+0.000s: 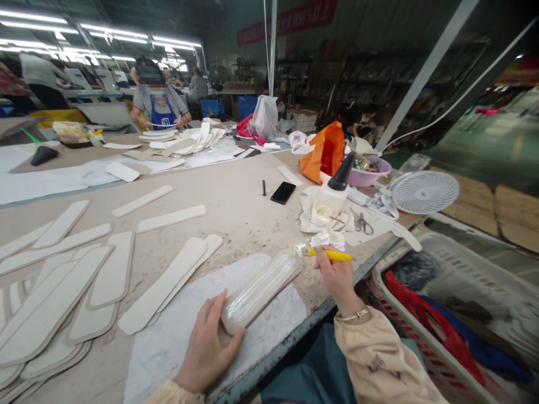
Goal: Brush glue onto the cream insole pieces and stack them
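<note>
My left hand (208, 339) lies with fingers curled round the near end of a long cream strip (261, 290) shiny with glue, pinning it on a white sheet (177, 336). My right hand (334, 275) is closed on a yellow-handled brush (326, 254), whose white bristles touch the strip's far end. A white glue bottle (330, 199) with a black nozzle stands on a rag just beyond.
Several cream strips (63, 280) cover the table to the left. A black phone (283, 192), pen, scissors (362, 223), orange bag (322, 151), pink bowl and small fan (423, 192) are at the right. A white basket (458, 303) stands beside the table. A person in a blue apron (162, 109) works at the far end.
</note>
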The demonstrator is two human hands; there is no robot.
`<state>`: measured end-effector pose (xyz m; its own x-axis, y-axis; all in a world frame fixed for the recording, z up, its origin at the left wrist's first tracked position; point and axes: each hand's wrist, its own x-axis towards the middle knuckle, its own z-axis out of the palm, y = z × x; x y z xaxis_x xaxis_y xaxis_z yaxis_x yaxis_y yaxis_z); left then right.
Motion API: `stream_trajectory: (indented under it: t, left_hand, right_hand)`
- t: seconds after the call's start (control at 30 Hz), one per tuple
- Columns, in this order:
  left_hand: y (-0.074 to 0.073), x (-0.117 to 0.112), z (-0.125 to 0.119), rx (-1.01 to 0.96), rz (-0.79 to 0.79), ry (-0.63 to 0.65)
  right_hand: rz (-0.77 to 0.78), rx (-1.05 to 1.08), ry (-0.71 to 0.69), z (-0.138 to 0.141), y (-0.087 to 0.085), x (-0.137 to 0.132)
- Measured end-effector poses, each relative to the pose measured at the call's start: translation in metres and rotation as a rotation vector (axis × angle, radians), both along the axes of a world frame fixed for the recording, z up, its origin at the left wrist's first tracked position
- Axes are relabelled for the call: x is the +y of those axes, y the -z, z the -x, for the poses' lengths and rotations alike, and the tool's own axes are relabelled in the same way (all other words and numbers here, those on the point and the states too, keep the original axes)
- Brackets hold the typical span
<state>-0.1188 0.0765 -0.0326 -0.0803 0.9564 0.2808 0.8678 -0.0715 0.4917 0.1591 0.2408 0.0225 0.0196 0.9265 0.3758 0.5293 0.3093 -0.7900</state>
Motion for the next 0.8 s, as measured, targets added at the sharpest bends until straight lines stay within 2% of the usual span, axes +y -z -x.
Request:
stream_trajectory:
  t: [0.2,0.3,0.4,0.53,0.6,0.7,0.73,0.8]
  left_hand:
    - [-0.006,0.001,-0.002,-0.036,0.001,-0.006]
    - [-0.012,-0.002,-0.006,-0.065,0.002,-0.005]
    - [-0.016,-0.005,-0.009,-0.073,0.026,-0.005]
    - [-0.023,-0.009,-0.004,-0.021,-0.019,-0.021]
    - [-0.030,-0.008,0.011,0.043,-0.081,-0.081]
    - [-0.040,-0.003,0.055,0.186,-0.123,-0.229]
    - [-0.042,-0.001,0.072,0.248,-0.067,-0.280]
    - [-0.046,0.002,0.106,0.359,0.146,-0.368]
  right_hand:
    - [-0.014,-0.066,-0.120,0.012,0.013,-0.006]
    - [0.081,-0.017,-0.207,0.017,0.013,-0.014]
    - [0.166,0.167,-0.225,0.015,0.009,-0.014]
    - [0.198,0.484,-0.105,0.005,0.005,-0.008]
    - [0.195,0.574,-0.068,0.000,0.005,-0.006]
    - [0.182,0.605,-0.062,-0.003,0.004,-0.009]
    - [0.176,0.603,-0.069,-0.003,0.003,-0.010]
    - [0.162,0.602,-0.079,-0.004,0.000,-0.012]
